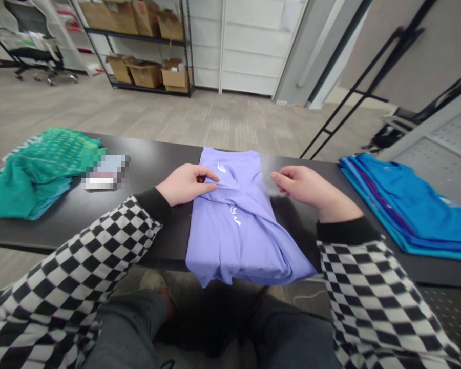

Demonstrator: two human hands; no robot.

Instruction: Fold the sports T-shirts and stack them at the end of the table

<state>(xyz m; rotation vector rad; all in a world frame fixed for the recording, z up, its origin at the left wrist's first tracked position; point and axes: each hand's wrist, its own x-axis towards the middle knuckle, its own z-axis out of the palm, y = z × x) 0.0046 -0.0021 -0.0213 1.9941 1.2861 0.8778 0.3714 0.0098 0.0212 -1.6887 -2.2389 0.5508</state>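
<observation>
A lavender shirt (pixel 223 241) with white print lies in front of me, its sides folded inward. Its neck end points away from me, and the wider lower part hangs over the table's near edge. Creases run diagonally across its middle. My left hand (pixel 186 184) rests at the shirt's left side, thumb and fingers apart, fingertips over the cloth. Just off the right side hovers my right hand (pixel 301 185), its fingers curled together with no cloth visible in them.
The black table (pixel 161 148) also bears green clothes (pixel 49 164) on the left, a blurred-out small item (pixel 106 171) beside them, and a stack of blue shirts (pixel 415 200) at right. Beyond stand a shelf with cardboard boxes (pixel 146 74) and an office chair (pixel 33 46).
</observation>
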